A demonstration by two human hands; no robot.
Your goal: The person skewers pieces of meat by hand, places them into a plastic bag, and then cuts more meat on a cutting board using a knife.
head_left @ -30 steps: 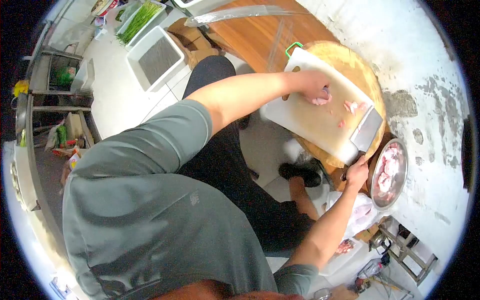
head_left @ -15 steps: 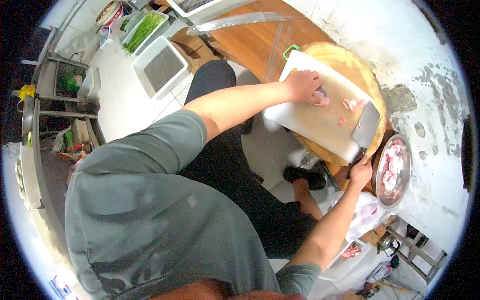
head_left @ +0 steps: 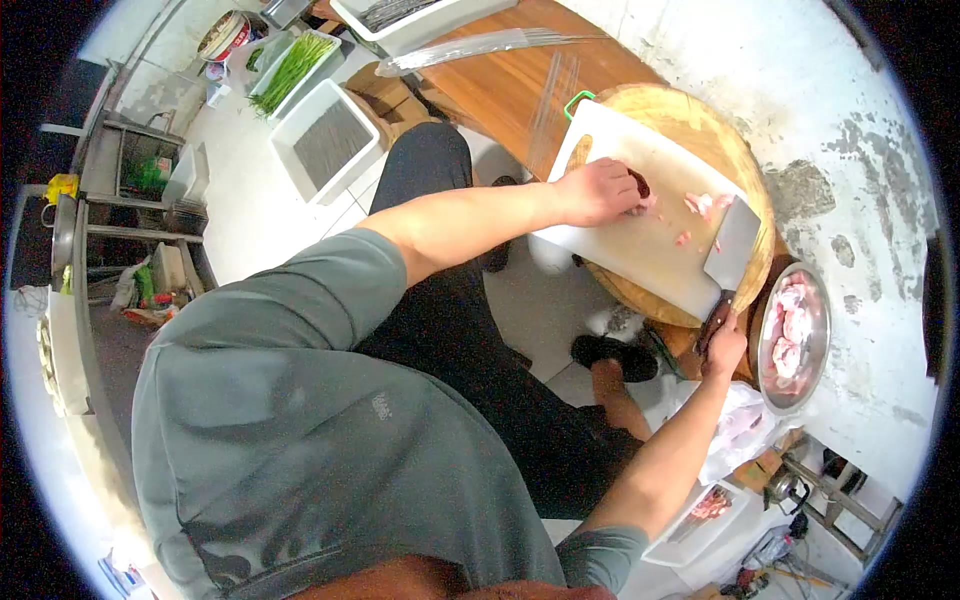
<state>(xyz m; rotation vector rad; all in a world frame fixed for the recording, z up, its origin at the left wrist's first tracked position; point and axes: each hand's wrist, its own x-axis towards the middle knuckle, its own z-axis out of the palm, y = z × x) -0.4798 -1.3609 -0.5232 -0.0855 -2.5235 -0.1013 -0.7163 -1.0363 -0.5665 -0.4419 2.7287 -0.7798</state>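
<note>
My left hand [head_left: 600, 191] is closed round a piece of meat [head_left: 646, 204] on the white cutting board [head_left: 640, 262]. A dark red part shows beside its fingertips. My right hand [head_left: 727, 346] grips the dark handle of a cleaver [head_left: 733, 241], whose broad blade lies over the board's right side. Small pink meat scraps [head_left: 700, 204] lie between the left hand and the blade. Under the board is a round wooden block [head_left: 755, 190]. A metal bowl [head_left: 824, 330] with several pieces of pale pink meat stands to the right of the cleaver handle.
A brown wooden table [head_left: 490, 85] extends behind the block, with clear plastic wrap on it. White tubs [head_left: 290, 150] and green stalks [head_left: 297, 72] are at the upper left. A plastic bag [head_left: 735, 430] and a white container [head_left: 690, 540] with meat sit below the bowl.
The view has shifted slightly. My left hand has turned over the meat, and a dark red part now shows at its fingers. The cleaver stays in my right hand at the board's right side.
</note>
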